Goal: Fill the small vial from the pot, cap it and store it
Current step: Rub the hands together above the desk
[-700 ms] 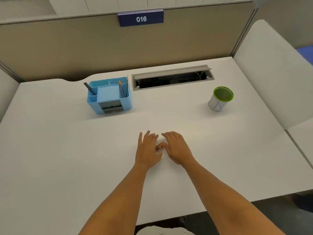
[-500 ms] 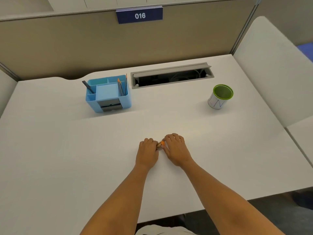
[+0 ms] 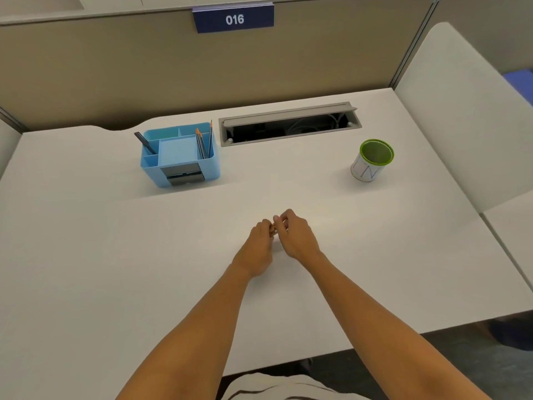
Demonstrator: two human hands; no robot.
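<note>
Both hands meet over the middle of the white desk (image 3: 115, 255). My left hand (image 3: 256, 246) and my right hand (image 3: 294, 235) pinch a small vial (image 3: 272, 230) between their fingertips; only a sliver of it shows, the rest is hidden by the fingers. The hands are raised a little off the desk. A white pot with a green rim (image 3: 372, 160) stands at the back right, well away from the hands. A blue desk organiser (image 3: 180, 155) with compartments stands at the back left.
Pencils and a pen stick up from the organiser. A grey cable hatch (image 3: 288, 125) lies open in the desk behind the middle. Beige partitions bound the back, a white panel (image 3: 461, 111) the right side.
The hands went from lying flat with spread fingers to curled on the vial, and now lifted slightly off the desk with it pinched between them.
</note>
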